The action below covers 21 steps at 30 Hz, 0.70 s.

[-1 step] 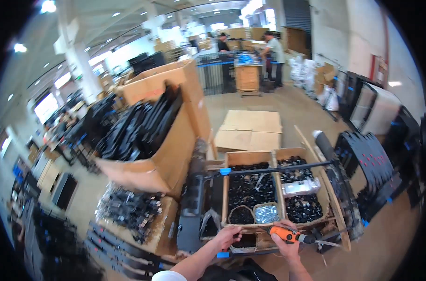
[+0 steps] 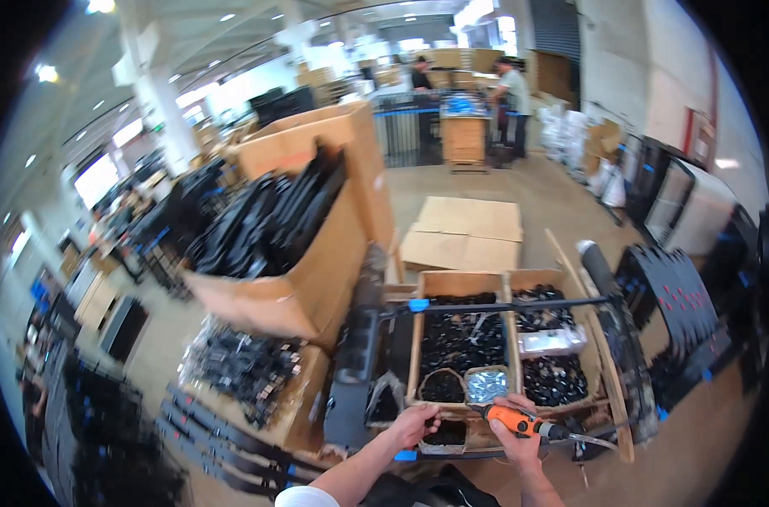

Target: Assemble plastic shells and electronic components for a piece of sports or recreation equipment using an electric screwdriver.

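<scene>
Right grip (image 2: 518, 441) clasps orange tool (image 2: 511, 419); left grip (image 2: 414, 427) curled.

The power tool (image 2: 515, 421) is orange and black, the carton (image 2: 338, 266) tan.

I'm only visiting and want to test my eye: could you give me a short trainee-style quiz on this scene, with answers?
1. Which hand holds the orange power screwdriver? A) left B) right C) both
2. True or false: the large open cardboard box is filled with white pieces.
3. What colour is the small piece near the left end of the black bar?

Key:
1. B, the right hand.
2. False; the pieces inside are black.
3. Blue.
</scene>
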Available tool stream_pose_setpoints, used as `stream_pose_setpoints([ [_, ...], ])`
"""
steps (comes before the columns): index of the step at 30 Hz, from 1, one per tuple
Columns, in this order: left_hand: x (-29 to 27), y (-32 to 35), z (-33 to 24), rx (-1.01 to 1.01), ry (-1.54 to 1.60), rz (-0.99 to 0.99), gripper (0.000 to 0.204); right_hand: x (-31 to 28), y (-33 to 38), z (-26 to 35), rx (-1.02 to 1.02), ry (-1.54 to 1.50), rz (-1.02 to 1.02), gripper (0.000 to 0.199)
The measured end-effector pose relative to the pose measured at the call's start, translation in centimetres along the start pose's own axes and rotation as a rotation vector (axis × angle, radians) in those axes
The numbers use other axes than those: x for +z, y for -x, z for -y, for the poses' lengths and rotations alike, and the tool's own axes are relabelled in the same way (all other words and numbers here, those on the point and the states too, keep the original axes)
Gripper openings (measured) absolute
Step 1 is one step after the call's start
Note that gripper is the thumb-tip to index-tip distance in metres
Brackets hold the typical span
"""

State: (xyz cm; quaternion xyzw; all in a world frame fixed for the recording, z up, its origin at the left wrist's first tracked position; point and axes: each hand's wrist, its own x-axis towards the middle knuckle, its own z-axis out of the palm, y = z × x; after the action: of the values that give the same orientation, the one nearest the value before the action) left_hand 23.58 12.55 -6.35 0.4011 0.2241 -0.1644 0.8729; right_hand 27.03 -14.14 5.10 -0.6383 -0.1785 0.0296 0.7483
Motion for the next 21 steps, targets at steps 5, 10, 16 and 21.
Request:
stream_pose_setpoints([
  [5, 1.8, 4.5, 0.1, 0.121, 0.305, -0.187, 0.026, 4.2, -3.2, 0.0, -0.071, -0.067, 0.296, 0.057],
  [10, 0.8, 7.0, 0.1, 0.252, 0.661, -0.215, 0.022, 8.6, -4.0, -1.2, 0.079, -0.174, 0.500, 0.060],
  [16, -0.5, 8.4, -1.5, 0.397, 0.881, -0.266, 0.021, 12.9, -4.6, -0.9, -0.036, -0.010, 0.641, 0.048],
  [21, -2.0, 8.1, -2.9, 0.399, 0.991, -0.268, 0.023, 15.6, -5.4, -1.5, -0.010, -0.065, 0.643, 0.046],
])
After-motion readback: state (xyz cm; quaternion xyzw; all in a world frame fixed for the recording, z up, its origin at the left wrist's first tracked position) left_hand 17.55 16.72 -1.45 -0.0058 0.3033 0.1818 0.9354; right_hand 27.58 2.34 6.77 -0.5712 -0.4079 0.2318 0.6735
